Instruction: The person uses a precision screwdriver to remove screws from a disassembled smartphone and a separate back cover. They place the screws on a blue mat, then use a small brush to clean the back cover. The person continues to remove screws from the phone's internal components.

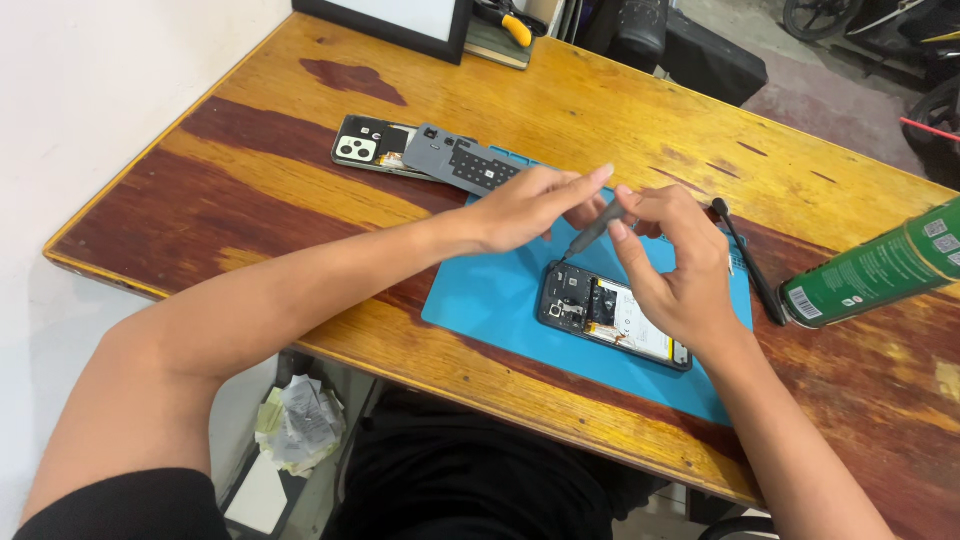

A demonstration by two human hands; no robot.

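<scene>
An opened phone [612, 315] with its back off lies on a blue mat [500, 300], showing the battery and circuit board. My right hand [670, 265] grips a small grey screwdriver [592, 232] whose tip points down at the phone's top corner. My left hand [530, 205] reaches across and touches the screwdriver's upper end with its fingertips.
A grey phone back cover [462, 160] and another phone part with camera lenses [368, 145] lie at the mat's far left. A black brush tool [748, 262] and a green spray can [880, 265] lie to the right. A dark frame [400, 25] stands at the wooden table's [300, 200] far edge.
</scene>
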